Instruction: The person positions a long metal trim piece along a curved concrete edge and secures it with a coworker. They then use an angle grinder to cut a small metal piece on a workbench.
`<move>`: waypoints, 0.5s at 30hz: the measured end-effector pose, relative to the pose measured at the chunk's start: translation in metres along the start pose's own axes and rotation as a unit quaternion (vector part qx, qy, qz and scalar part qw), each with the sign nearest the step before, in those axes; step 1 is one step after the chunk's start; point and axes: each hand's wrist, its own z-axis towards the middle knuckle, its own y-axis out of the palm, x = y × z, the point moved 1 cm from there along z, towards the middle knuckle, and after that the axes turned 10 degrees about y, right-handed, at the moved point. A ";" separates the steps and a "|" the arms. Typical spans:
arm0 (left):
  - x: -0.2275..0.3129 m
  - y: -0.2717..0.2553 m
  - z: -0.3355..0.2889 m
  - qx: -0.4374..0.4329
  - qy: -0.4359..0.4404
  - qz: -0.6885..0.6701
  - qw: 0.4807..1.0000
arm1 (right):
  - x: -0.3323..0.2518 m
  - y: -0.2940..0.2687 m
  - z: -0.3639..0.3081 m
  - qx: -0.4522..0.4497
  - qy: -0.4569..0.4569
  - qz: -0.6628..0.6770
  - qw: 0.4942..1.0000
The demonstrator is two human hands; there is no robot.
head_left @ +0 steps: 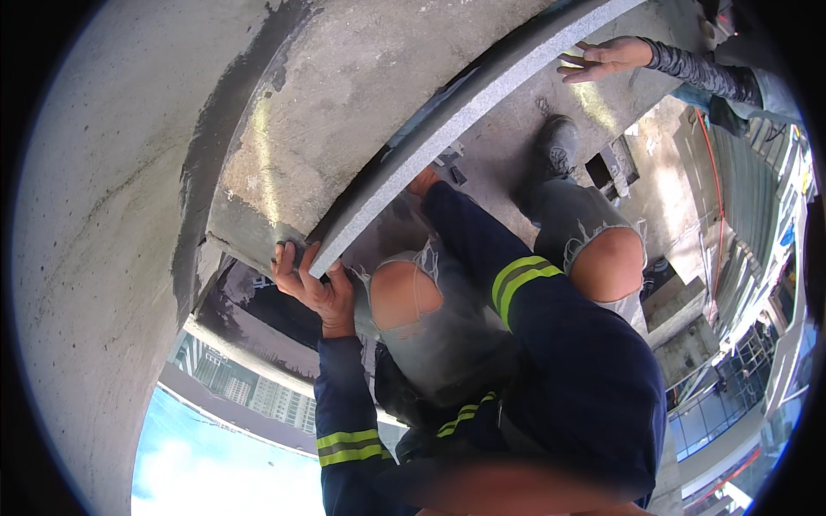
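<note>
A long stone slab (465,112), with a speckled light grey edge, slants from the upper right down to the middle left. My left hand (317,288) grips its near end, fingers on one side and thumb on the other. My right arm reaches to the slab farther along, where part of my right hand (422,181) shows beside its lower side. The fingers of that hand are hidden, so its grip cannot be made out. A co-worker's hand (607,58), fingers spread, is close by the slab's far part; whether it touches is unclear.
A curved concrete wall (103,172) rises at the left, with a dark band along its foot. The rough concrete surface (344,95) lies behind the slab. A shoe (559,142) rests on the floor by a rectangular opening (613,168). An orange cable (716,189) runs along the right.
</note>
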 end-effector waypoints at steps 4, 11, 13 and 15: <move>-0.002 0.003 -0.001 0.009 -0.005 -0.025 1.000 | 0.006 0.009 0.007 0.029 -0.023 -0.012 0.999; -0.001 0.001 0.000 -0.011 -0.013 -0.001 1.000 | 0.021 0.013 0.041 0.019 0.104 0.249 0.963; 0.000 0.002 0.000 -0.009 -0.013 -0.008 1.000 | 0.020 0.015 0.043 -0.013 0.069 0.243 0.968; -0.001 0.002 0.000 -0.007 -0.012 -0.017 1.000 | 0.019 0.017 0.041 -0.016 0.072 0.247 0.966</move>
